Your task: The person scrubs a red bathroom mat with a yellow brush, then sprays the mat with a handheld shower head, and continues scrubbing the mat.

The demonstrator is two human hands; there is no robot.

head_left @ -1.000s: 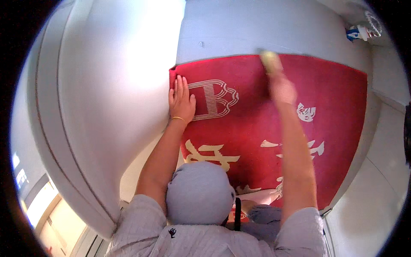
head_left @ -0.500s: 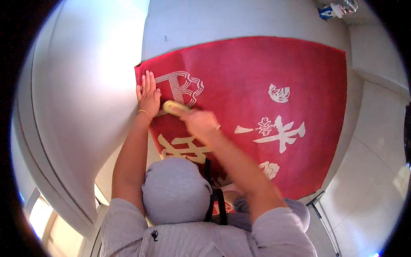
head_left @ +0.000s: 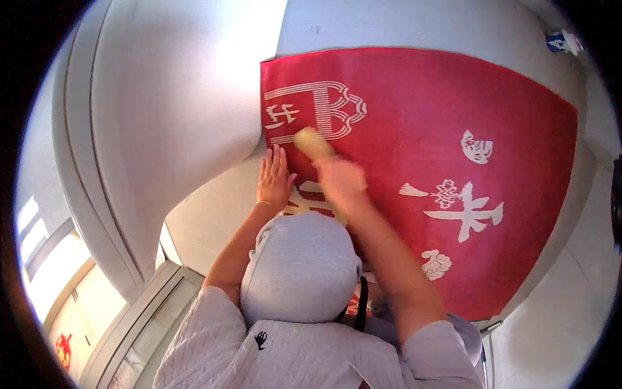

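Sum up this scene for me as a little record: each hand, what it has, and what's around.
Left hand: open, resting at the left edge of the mat
Right hand: gripping a yellow tool
Tool kind: too blurred to tell
Mat: red, with pale patterns
Left of mat: white panel
Upper right: small blue-and-white object
Headwear: grey cap

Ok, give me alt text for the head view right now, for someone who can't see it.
A person's right hand, slightly blurred, grips a yellowish brush-like tool over a red mat with pale designs. The left hand rests, fingers extended, at the mat's left edge, near a curved white panel.
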